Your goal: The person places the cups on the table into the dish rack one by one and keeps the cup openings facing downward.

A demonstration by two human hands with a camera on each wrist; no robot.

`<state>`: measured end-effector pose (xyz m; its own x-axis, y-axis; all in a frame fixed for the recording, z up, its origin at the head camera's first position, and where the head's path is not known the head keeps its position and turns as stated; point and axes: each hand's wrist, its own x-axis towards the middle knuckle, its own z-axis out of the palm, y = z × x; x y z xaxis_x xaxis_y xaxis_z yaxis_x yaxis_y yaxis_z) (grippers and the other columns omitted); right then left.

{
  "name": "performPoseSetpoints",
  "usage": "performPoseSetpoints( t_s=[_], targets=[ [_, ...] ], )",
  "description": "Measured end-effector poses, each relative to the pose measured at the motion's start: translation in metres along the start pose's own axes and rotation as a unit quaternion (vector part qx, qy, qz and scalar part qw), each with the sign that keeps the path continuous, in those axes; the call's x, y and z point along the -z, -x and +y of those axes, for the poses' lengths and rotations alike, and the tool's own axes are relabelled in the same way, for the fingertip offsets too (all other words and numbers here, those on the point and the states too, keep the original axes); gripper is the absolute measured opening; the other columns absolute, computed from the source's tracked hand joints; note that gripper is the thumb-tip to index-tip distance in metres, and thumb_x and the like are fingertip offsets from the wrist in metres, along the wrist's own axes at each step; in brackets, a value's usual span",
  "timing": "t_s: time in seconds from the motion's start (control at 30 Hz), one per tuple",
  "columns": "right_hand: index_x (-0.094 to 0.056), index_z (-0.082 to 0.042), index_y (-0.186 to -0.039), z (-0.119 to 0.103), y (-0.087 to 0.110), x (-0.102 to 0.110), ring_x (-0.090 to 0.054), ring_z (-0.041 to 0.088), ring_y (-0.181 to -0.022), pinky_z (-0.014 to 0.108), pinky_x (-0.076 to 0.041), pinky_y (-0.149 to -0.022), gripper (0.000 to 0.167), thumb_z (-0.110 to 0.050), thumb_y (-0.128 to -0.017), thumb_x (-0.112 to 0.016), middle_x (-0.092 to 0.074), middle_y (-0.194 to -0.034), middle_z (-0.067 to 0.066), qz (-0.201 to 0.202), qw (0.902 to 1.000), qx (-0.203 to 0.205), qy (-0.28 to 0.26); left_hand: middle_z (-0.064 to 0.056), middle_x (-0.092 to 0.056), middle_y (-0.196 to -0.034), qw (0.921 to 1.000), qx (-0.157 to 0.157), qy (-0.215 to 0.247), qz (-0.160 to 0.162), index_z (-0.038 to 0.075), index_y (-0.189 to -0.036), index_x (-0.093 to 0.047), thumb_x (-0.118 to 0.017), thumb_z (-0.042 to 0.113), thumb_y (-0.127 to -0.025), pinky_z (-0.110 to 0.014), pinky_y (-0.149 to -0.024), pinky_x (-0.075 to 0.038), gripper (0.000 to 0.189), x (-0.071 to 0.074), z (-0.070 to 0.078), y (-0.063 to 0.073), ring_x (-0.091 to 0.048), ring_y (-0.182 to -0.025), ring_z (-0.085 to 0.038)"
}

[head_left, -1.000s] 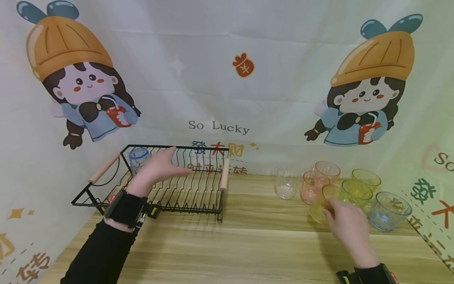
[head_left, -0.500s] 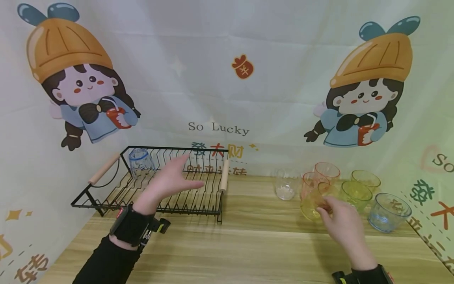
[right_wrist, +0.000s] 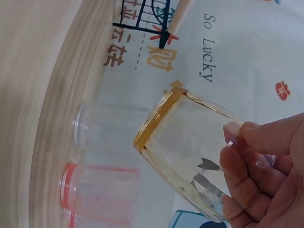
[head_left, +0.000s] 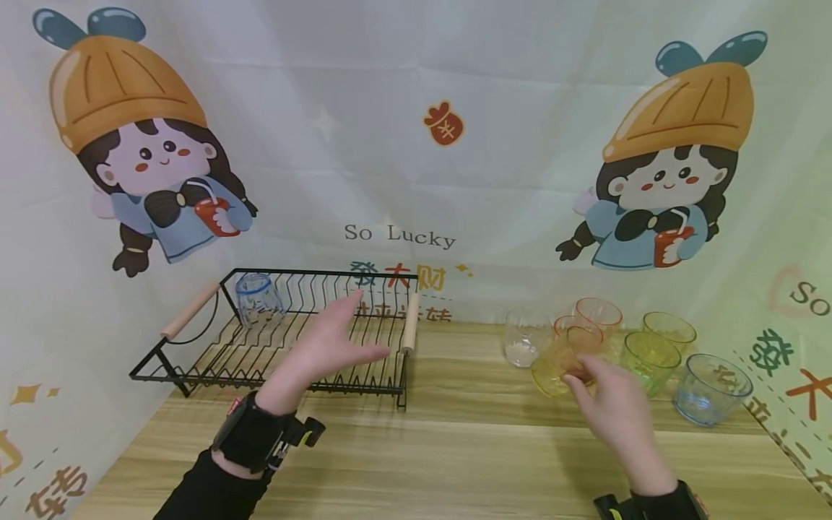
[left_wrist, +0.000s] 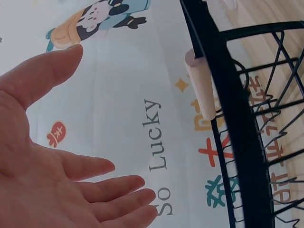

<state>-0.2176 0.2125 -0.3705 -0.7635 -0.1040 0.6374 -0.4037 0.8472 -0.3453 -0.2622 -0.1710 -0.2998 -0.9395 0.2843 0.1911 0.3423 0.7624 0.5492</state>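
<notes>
My right hand [head_left: 614, 401] pinches a yellow drinking glass [head_left: 551, 372] near its rim, thumb on one side and fingers on the other. In the right wrist view this tumbler [right_wrist: 185, 147] is tilted, its thick amber base pointing away from the hand. My left hand [head_left: 328, 339] hovers over a black wire dish rack [head_left: 325, 388], thumb and fingers spread, holding nothing. The left wrist view shows that palm [left_wrist: 42, 175] with its fingers apart, beside the rack's frame. A blue-rimmed glass [head_left: 260, 302] sits at the rack's back left corner.
Right of the rack stand a clear glass [head_left: 525, 345], two red-rimmed glasses [head_left: 601, 318], a yellow-green glass [head_left: 652, 365], another yellow one [head_left: 672, 328] behind it and a wide blue glass [head_left: 711, 393]. Wooden handles [head_left: 411, 321] flank the rack. A printed cloth [head_left: 500, 180] hangs behind.
The right hand has moved left with the yellow glass, away from the other yellow ones. My left hand has shifted right over the rack, away from the blue-rimmed glass.
</notes>
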Motion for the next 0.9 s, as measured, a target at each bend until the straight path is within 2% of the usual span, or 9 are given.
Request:
performPoseSetpoints(
  t_s=[0.2,0.47,0.7,0.9],
  targets=[
    [-0.070,-0.004,-0.093,-0.009,-0.001,-0.001,-0.066,0.029,-0.075,0.049,-0.052,-0.066,0.013,-0.002,-0.083,-0.077,-0.070,-0.082,0.007,0.001,0.9997,0.004,-0.022,-0.026,-0.022,-0.158,0.9999,0.003,0.010,0.003,-0.002,-0.156,-0.017,-0.081,0.039,-0.080,-0.060,-0.114,-0.023,0.108,-0.009,0.003,0.002,-0.024,-0.143,-0.045],
    [-0.071,-0.006,-0.093,-0.021,-0.002,-0.004,-0.066,0.027,-0.077,0.048,-0.053,-0.068,0.014,0.000,-0.082,-0.077,-0.070,-0.083,0.004,0.014,0.9982,0.016,-0.056,-0.023,-0.023,-0.159,0.9991,-0.011,0.030,0.027,0.002,-0.157,-0.019,-0.083,0.041,-0.077,-0.061,-0.114,-0.022,0.110,-0.021,0.013,0.007,-0.023,-0.144,-0.044],
    [-0.071,-0.008,-0.092,-0.032,-0.003,-0.009,-0.065,0.021,-0.076,0.044,-0.054,-0.069,0.018,0.003,-0.080,-0.078,-0.068,-0.082,0.000,0.030,0.9960,0.038,-0.075,-0.018,-0.025,-0.159,0.9972,-0.037,0.046,0.045,0.005,-0.157,-0.022,-0.085,0.039,-0.075,-0.059,-0.115,-0.022,0.109,-0.033,0.022,0.010,-0.024,-0.144,-0.040],
    [-0.070,-0.009,-0.091,-0.040,-0.004,-0.012,-0.064,0.016,-0.077,0.041,-0.053,-0.070,0.021,0.005,-0.078,-0.079,-0.068,-0.082,-0.002,0.041,0.9924,0.050,-0.105,-0.017,-0.026,-0.159,0.9957,-0.043,0.057,0.058,0.007,-0.157,-0.024,-0.087,0.036,-0.074,-0.059,-0.115,-0.021,0.109,-0.042,0.027,0.012,-0.023,-0.145,-0.039]
  ],
)
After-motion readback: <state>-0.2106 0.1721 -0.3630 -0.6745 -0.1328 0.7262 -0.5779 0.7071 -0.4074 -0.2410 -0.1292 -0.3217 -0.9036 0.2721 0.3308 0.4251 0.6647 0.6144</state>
